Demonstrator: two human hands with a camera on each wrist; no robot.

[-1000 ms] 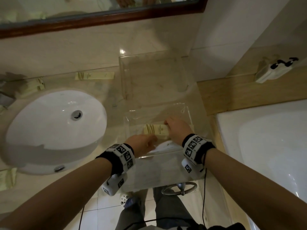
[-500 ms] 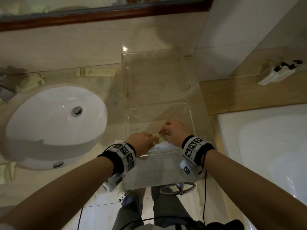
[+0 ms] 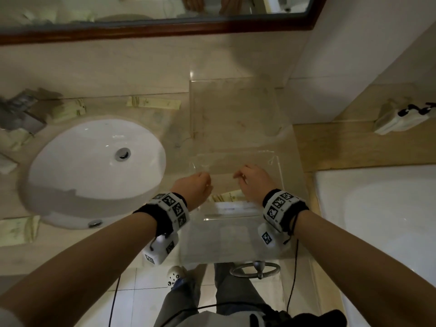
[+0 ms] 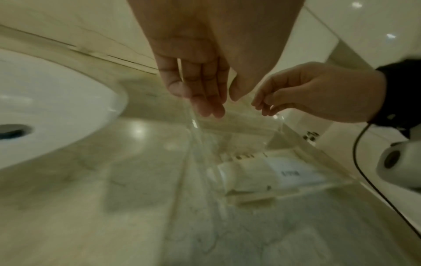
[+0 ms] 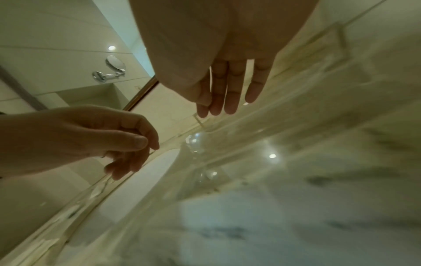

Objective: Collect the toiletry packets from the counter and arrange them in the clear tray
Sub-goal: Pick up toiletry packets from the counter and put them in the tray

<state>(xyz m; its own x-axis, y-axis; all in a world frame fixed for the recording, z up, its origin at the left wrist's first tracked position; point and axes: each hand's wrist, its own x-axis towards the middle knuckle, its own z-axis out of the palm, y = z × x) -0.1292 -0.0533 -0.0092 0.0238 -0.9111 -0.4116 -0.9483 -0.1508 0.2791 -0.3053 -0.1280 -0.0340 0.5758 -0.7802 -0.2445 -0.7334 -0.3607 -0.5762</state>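
Note:
The clear tray (image 3: 280, 175) sits on the counter right of the sink. At its near end lie pale yellow toiletry packets (image 3: 227, 197), which also show through the tray wall in the left wrist view (image 4: 248, 172). My left hand (image 3: 197, 185) hovers over the tray's left side, fingers relaxed and holding nothing (image 4: 205, 97). My right hand (image 3: 250, 179) hovers over the right side, also with nothing in it (image 5: 225, 97). More packets lie on the counter: a long one (image 3: 153, 103) behind the sink, a pile (image 3: 68, 112) by the faucet, and one (image 3: 18, 230) at the front left.
A white sink (image 3: 94, 171) fills the counter's left half, with a faucet (image 3: 18, 112) behind it. A second clear tray (image 3: 233, 109) stands against the wall. A bathtub (image 3: 377, 220) lies to the right, and a white device (image 3: 401, 116) rests on its ledge.
Both hands held a packet low in the tray a second ago. They have let it go and moved up and apart, and it now lies at the tray's near end.

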